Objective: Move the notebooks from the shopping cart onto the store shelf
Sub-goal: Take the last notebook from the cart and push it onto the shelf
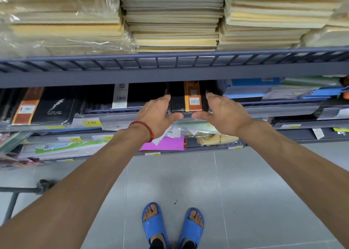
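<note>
Shelving first: grey store shelf (170,73) runs across my whole view. Its upper tier is loaded with tall cream paper stacks (173,22), the ones at left in clear plastic wrap. Grey tiled floor (264,192) fills the lower half.

A grey metal tube (18,189) pokes in at lower left; I can't tell if it's part of the cart.

Task item: black notebooks (192,97) with an orange band and barcode label, lying flat on the middle tier at its front edge, centre of view. I can't tell how many are in the bundle.

My left hand (156,113) grips their left side, fingers along the edge and thumb tucked under the front. My right hand (224,111) mirrors that on the right side, so both hands are clamped on the notebooks.

Another black notebook (54,111) with a brown band sits further left on the same tier.

Blue sandals (154,224) are at bottom centre. A red wristband (149,129) is on the left wrist. A yellow price tag (92,123) reads 1.00.
</note>
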The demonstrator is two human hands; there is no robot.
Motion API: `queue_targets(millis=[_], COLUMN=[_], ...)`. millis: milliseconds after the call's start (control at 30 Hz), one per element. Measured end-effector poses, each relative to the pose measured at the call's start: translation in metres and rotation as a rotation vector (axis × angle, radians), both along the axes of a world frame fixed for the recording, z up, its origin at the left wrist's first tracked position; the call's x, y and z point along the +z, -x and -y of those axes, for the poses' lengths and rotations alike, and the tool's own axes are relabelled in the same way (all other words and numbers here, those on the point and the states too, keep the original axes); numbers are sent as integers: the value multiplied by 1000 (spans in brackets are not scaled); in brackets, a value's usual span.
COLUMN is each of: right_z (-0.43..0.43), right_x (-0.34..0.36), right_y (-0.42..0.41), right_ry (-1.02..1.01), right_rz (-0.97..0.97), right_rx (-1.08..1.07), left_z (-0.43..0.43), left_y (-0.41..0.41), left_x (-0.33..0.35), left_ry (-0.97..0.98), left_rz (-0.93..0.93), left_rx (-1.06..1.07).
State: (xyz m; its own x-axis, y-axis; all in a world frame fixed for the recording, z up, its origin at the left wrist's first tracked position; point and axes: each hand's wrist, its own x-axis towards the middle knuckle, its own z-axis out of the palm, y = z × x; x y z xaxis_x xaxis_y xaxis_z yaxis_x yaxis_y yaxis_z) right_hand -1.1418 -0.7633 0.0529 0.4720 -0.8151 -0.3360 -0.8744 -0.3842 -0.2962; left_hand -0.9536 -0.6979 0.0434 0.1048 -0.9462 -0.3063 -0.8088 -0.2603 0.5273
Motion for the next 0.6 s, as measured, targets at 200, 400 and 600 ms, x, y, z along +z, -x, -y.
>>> queue_targets(millis=[200, 400, 600], right_z=[2, 4, 8], right_x=[-3, -6, -8], right_y=[-5, -8, -8], right_ry=[42, 39, -47], right_rz=[-9, 18, 99], right_rx=[-10, -41, -50], left_z=[3, 6, 4], left_y=[3, 1, 4], left_x=[-3, -10, -13], left_ry=[50, 91, 94], left_rz=[54, 2, -37], left_rx=[52, 104, 85])
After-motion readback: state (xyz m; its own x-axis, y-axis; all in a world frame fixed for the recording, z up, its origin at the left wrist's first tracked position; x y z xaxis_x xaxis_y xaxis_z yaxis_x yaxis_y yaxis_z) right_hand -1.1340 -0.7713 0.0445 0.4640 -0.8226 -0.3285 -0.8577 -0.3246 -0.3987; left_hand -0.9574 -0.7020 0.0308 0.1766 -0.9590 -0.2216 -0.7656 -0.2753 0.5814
